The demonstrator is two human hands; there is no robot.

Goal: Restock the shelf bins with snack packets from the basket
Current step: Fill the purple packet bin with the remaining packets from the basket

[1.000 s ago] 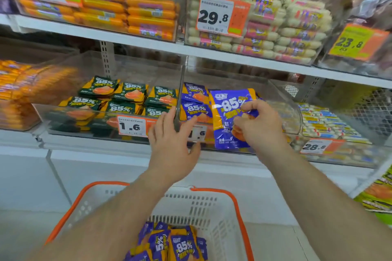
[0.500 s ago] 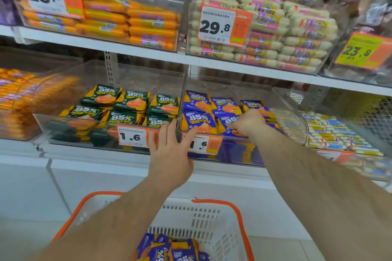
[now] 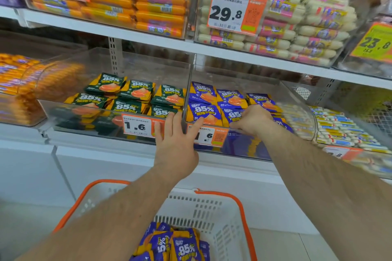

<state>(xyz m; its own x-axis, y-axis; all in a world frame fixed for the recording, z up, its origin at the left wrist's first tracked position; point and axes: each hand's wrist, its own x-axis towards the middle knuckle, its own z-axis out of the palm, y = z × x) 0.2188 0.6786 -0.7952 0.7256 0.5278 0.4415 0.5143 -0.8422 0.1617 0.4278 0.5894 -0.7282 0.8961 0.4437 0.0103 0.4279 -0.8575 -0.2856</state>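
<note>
A: What is being done at the clear bin (image 3: pixel 250 150)?

B: The left hand (image 3: pixel 176 146) is laid flat against the bin front beside the divider (image 3: pixel 186 101), fingers straight, nothing held. The right hand (image 3: pixel 252 119) is reached over the front wall onto the blue packets (image 3: pixel 203 110); its fingers are curled down out of sight, so whether a packet is pinched cannot be told.

A: And the remaining stock?

B: More blue packets are left in the white basket (image 3: pixel 224 229) below.

A: What could be spoiled?

B: If the hand is drawn back carelessly, a front packet could be dragged over the low wall and dropped. The neat rows could also be knocked askew, or a blue packet pushed past the divider among the green packets (image 3: pixel 135 91)
</note>
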